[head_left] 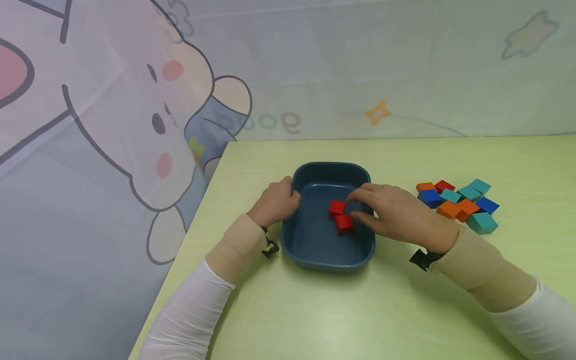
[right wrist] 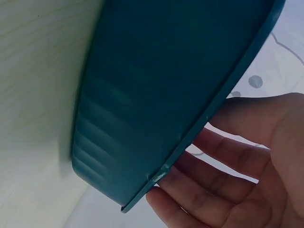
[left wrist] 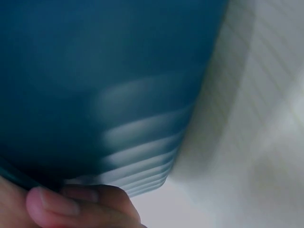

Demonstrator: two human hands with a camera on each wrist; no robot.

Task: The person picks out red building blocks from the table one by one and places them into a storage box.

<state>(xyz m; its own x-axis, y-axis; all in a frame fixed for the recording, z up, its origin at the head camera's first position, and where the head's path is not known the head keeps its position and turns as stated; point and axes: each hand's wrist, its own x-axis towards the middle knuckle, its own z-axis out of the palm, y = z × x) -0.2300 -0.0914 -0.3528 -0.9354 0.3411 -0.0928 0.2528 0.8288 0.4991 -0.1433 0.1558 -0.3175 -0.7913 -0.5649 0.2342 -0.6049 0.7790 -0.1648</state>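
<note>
A dark blue rectangular tub [head_left: 315,250] with rounded corners stands on the table. Two red blocks [head_left: 344,223] lie inside it, side by side. My left hand [head_left: 275,202] grips the tub's left rim; in the left wrist view its fingers [left wrist: 95,206] curl at the rim against the outer wall. My right hand [head_left: 400,212] reaches over the right rim, thumb and index finger apart close to the red blocks, with nothing seen between them. In the right wrist view the right fingertips are hidden behind the tub's wall [right wrist: 156,85].
To the right of the tub lies a loose group of coloured blocks [head_left: 450,195]: orange, blue, teal and one red. The pale green table [head_left: 324,310] ends at a printed cloth [head_left: 324,75] behind and at its left edge.
</note>
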